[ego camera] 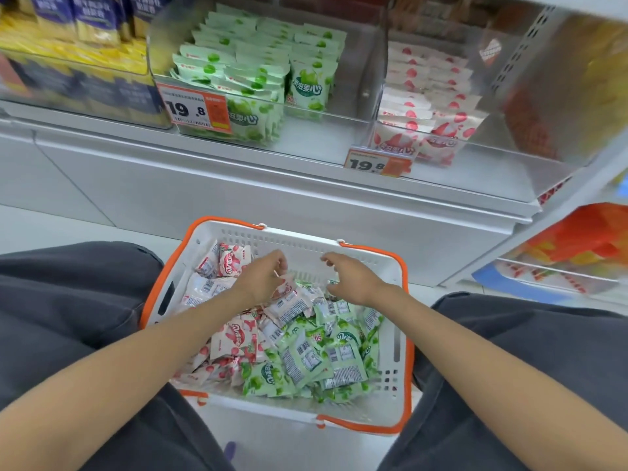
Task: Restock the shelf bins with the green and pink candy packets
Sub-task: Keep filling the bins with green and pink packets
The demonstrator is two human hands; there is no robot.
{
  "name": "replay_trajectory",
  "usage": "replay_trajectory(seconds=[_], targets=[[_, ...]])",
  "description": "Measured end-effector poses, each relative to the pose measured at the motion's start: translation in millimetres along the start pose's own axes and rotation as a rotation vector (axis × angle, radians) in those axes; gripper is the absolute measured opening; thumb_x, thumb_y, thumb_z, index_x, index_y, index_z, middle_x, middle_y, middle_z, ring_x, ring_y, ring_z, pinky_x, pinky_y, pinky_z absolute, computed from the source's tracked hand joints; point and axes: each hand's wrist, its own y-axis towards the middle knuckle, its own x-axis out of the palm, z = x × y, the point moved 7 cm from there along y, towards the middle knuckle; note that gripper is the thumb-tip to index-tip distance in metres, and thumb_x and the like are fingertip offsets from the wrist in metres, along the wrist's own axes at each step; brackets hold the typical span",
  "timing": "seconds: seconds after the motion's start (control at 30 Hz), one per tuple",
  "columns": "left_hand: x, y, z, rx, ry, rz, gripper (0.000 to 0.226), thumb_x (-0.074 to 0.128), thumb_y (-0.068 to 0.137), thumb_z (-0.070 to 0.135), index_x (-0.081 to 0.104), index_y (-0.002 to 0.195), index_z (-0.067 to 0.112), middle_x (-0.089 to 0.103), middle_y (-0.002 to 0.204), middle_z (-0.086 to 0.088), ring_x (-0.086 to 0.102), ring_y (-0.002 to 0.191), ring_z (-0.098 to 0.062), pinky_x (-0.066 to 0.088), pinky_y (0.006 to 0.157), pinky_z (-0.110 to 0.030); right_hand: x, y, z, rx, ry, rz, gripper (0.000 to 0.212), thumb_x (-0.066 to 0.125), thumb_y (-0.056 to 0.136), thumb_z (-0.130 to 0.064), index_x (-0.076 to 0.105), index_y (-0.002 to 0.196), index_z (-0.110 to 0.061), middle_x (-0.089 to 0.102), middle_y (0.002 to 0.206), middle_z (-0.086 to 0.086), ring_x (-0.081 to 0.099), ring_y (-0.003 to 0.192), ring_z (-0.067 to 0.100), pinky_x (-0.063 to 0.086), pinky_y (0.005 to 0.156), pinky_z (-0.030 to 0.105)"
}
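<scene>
shelf aisle | basket [299,236] | left hand [263,277] pinches pink packet [287,292] | right hand [350,277] grasp unclear

glossy green candy packets [316,362] and pink candy packets [234,338] lie jumbled in the basket; others stand filed in the clear plastic shelf bins [367,93].

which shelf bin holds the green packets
The left bin, beside the yellow and blue bags, holds the green packets; the right bin holds pink packets.

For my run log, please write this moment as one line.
phase: picking from basket; left hand: pinches pink packet; right hand: over green packets, grip unclear; green bin, pink bin: partly stocked
</scene>
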Motion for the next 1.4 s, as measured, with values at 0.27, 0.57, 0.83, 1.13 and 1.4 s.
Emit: replay_trajectory(seconds=[0.27,0.57,0.83,1.13,1.4], targets=[[-30.0,4.7,107.3,0.145,-0.364,0.093,0.024,0.070,0.086,0.004,0.063,0.105,0.016,0.063,0.092,0.000,0.060,0.084,-0.013,0.053,0.080,-0.027,-48.4,-13.1,11.3,-0.010,0.448,0.112,0.005,0.067,0.087,-0.004,0.064,0.091,-0.004,0.066,0.081,0.006,0.065,0.075,0.016,0.057,0.072,0.038],[-48.4,19.0,170.7,0.135,-0.482,0.174,0.029,0.053,0.100,0.030,0.063,0.098,0.004,0.070,0.095,-0.011,0.065,0.089,-0.028,0.054,0.077,-0.035,-124.3,-48.8,30.5,0.023,0.991,0.329,0.026,0.066,0.088,0.000,0.061,0.113,0.004,0.071,0.102,0.016,0.070,0.077,0.017,0.059,0.073,0.026],[-63.8,24.5,217.9,0.221,-0.448,0.451,0.045,0.058,0.095,0.037,0.059,0.078,-0.005,0.064,0.073,-0.023,0.054,0.061,-0.028,0.045,0.058,-0.045,-165.6,-70.3,28.1,-0.021,1.035,0.297,0.030,0.071,0.085,-0.006,0.065,0.112,0.003,0.074,0.100,0.012,0.073,0.087,0.021,0.059,0.076,0.029],[-102.8,56.3,322.7,0.435,-0.243,0.472,0.031,0.045,0.102,0.039,0.062,0.108,0.013,0.063,0.096,0.005,0.058,0.088,-0.011,0.045,0.078,-0.026,-300.1,-103.0,71.8,-0.064,0.849,0.870,0.017,0.071,0.083,0.002,0.068,0.085,-0.014,0.074,0.085,0.000,0.071,0.074,0.008,0.056,0.072,0.024],[-96.0,88.6,300.8,0.349,-0.256,0.443,0.028,0.040,0.104,0.032,0.059,0.096,0.012,0.060,0.086,0.002,0.056,0.078,-0.014,0.042,0.064,-0.020,-327.5,-35.7,113.5,0.282,0.550,0.711,0.011,0.078,0.074,-0.001,0.070,0.081,-0.004,0.073,0.093,0.009,0.071,0.089,0.023,0.058,0.085,0.041]])
